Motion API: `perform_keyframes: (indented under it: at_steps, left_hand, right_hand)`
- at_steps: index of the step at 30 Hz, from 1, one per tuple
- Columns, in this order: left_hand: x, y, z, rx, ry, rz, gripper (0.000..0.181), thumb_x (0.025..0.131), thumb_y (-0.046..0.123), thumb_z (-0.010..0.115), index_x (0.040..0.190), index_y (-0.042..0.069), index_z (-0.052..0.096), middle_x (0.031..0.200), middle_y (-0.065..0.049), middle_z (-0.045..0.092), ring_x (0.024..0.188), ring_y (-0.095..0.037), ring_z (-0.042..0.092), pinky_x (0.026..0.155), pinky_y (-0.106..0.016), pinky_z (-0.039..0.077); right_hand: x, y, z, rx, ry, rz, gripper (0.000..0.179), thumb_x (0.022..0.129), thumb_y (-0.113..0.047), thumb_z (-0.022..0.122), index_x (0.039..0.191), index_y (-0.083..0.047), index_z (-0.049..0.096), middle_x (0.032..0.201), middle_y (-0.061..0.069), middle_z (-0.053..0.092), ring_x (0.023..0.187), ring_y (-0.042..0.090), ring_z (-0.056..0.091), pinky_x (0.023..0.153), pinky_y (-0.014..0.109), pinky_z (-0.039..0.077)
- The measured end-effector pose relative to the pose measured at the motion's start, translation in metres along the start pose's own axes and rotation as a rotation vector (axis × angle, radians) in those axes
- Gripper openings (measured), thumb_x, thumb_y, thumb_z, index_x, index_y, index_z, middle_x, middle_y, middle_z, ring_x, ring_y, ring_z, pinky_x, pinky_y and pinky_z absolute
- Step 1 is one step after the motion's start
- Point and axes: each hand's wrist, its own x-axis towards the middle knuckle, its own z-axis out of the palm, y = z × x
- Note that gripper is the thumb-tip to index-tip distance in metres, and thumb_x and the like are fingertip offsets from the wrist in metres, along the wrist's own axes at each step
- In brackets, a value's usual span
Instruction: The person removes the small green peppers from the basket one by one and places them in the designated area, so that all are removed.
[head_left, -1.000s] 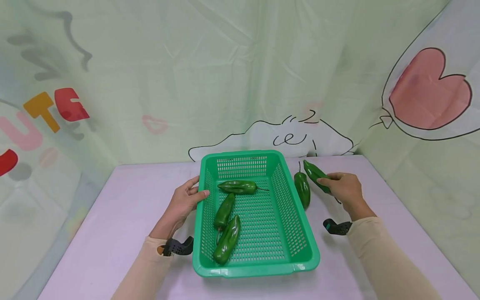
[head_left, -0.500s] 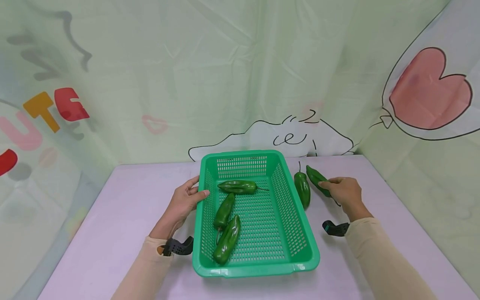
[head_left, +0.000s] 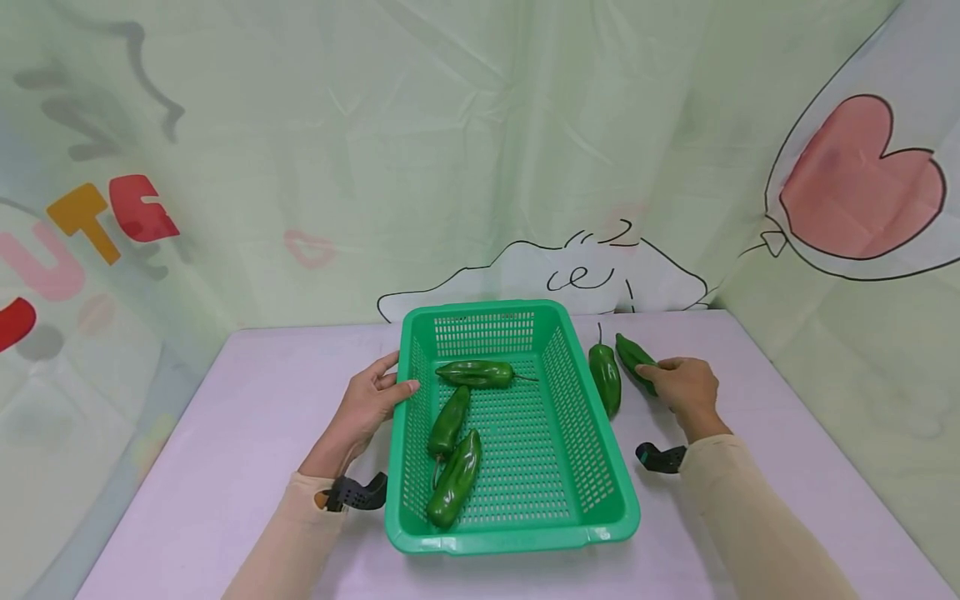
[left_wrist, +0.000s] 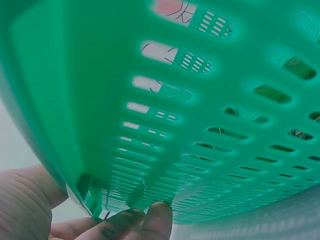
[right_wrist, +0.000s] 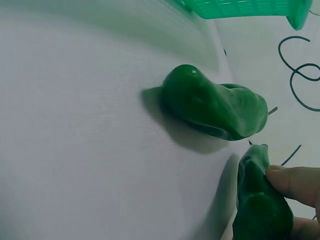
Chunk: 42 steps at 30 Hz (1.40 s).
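Note:
A green plastic basket (head_left: 517, 537) with perforated walls stands mid-table, three green chili peppers (head_left: 455, 481) lying in its left half. My left hand (head_left: 367, 400) grips its left rim, thumb over the edge and fingers against the outside wall; the left wrist view shows those fingertips (left_wrist: 159, 220) close against the slotted side. To the right of the basket, my right hand (head_left: 686, 390) pinches a green chili pepper (head_left: 633, 354) between thumb and fingers. Another green chili pepper (right_wrist: 215, 102) lies on the table between that hand and the basket.
The pale lilac table (head_left: 262, 400) extends to both sides of the basket. A printed curtain (head_left: 450, 167) hangs behind and along both sides. Black wrist cameras (head_left: 660, 457) jut from each wrist beside the basket.
My right hand has shifted slightly left and toward me, with the pepper it holds lowered toward the table. The left hand and the basket have stayed put.

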Motion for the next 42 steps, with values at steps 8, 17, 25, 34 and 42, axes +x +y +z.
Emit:
perform_keyframes:
  at_steps: [8,17,25,34,42]
  left_hand:
    - [0.0,-0.001,0.0,-0.002,0.001,0.001,0.07,0.101,0.009,0.068,0.163,0.008,0.035,0.141,-0.023,0.063,0.097,-0.019,0.076,0.083,-0.034,0.064]
    - [-0.001,0.0,0.0,-0.003,-0.006,0.005,0.071,0.101,0.01,0.069,0.163,0.006,0.034,0.143,-0.026,0.061,0.097,-0.018,0.076,0.084,-0.033,0.063]
    - [0.0,-0.001,0.0,0.004,-0.001,0.001,0.07,0.101,0.01,0.069,0.163,0.007,0.035,0.143,-0.025,0.061,0.097,-0.019,0.076,0.084,-0.034,0.064]
    - [0.0,0.0,-0.001,0.006,-0.002,0.003,0.07,0.101,0.01,0.069,0.163,0.007,0.035,0.143,-0.025,0.061,0.098,-0.02,0.076,0.084,-0.034,0.064]
    - [0.0,0.0,-0.001,0.006,0.002,-0.007,0.07,0.101,0.009,0.069,0.162,0.008,0.036,0.142,-0.024,0.062,0.098,-0.021,0.076,0.085,-0.035,0.064]
  right_hand:
    - [0.004,0.004,0.007,-0.04,0.018,-0.017,0.064,0.1,-0.035,0.067,0.139,0.014,0.057,0.143,0.036,0.052,0.129,0.048,0.05,0.099,0.056,0.05]
    - [0.002,0.002,0.008,-0.095,0.025,-0.043,0.065,0.097,-0.039,0.069,0.13,0.017,0.062,0.136,0.037,0.058,0.126,0.051,0.05,0.098,0.06,0.05]
    - [0.0,0.002,0.003,-0.127,-0.013,-0.07,0.073,0.1,-0.049,0.062,0.134,0.016,0.06,0.139,0.036,0.056,0.129,0.051,0.049,0.1,0.061,0.049]
    - [-0.008,-0.015,-0.008,-0.097,-0.035,-0.107,0.088,0.102,-0.057,0.052,0.152,0.014,0.04,0.156,0.037,0.039,0.144,0.056,0.033,0.115,0.066,0.038]
    - [-0.016,-0.04,-0.012,-0.063,-0.018,-0.189,0.087,0.102,-0.056,0.056,0.155,0.011,0.038,0.155,0.036,0.041,0.141,0.055,0.039,0.109,0.066,0.044]
